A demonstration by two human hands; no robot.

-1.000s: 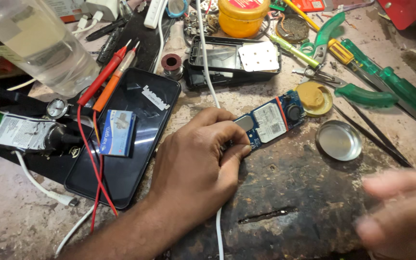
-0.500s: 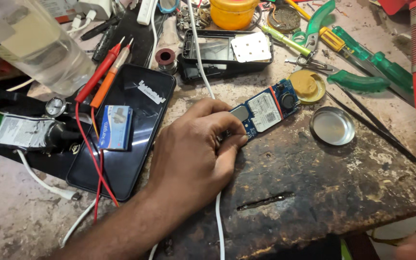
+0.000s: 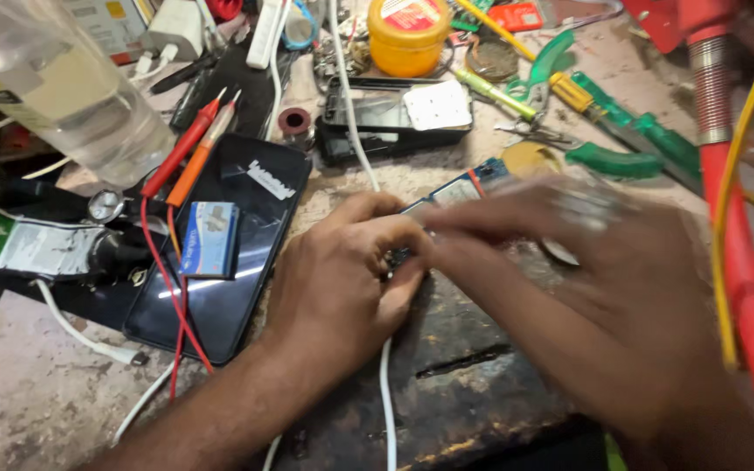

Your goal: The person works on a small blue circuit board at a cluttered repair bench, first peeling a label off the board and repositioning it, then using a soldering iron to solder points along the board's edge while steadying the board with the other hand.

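My left hand rests on the dark worn mat, and its fingertips pinch the near end of a small blue circuit board. My right hand is blurred by motion. It lies across the board from the right, with its fingers meeting those of the left hand. It hides most of the board, and I cannot see whether it holds anything. A white cable runs under my left hand toward the bench's near edge.
To the left lies a black phone with a small blue box on it, crossed by red and orange probes. A plastic bottle, a yellow jar, an open phone frame and green-handled pliers stand behind. A red tool lies at the right.
My right hand has swept in from the lower right and now covers the board and the metal lid beside it. The left hand has stayed on the board.
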